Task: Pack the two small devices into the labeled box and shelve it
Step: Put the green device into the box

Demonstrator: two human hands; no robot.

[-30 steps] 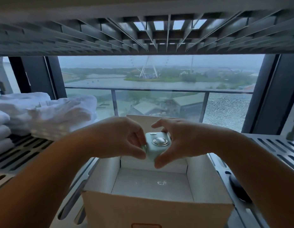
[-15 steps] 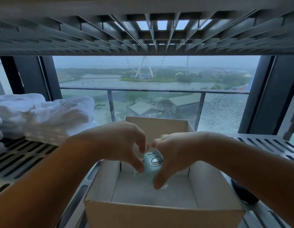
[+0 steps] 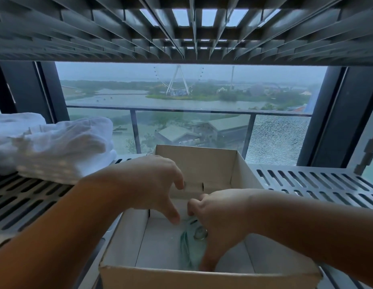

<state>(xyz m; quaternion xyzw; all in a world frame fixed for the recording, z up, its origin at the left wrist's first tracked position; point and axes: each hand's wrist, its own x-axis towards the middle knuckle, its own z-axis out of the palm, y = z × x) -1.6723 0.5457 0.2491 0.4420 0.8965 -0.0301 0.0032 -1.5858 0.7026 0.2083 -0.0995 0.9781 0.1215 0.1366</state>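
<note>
Single head-worn wide-angle view, looking forward and slightly down from close range into the open cardboard box (image 3: 194, 163) at lower centre, both forearms entering from the bottom corners. Slotted shelf (image 3: 306, 184) runs across mid-frame, the underside of the upper shelf (image 3: 181, 28) fills the top, window (image 3: 181, 113) straight ahead. No second view, so no overlap.

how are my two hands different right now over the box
The right hand reaches down inside the cardboard box, closed on the mint-green device; the left hand is higher, open and holding nothing. The right hand's fingers point downward; the left's are spread. Both are bare.
</note>
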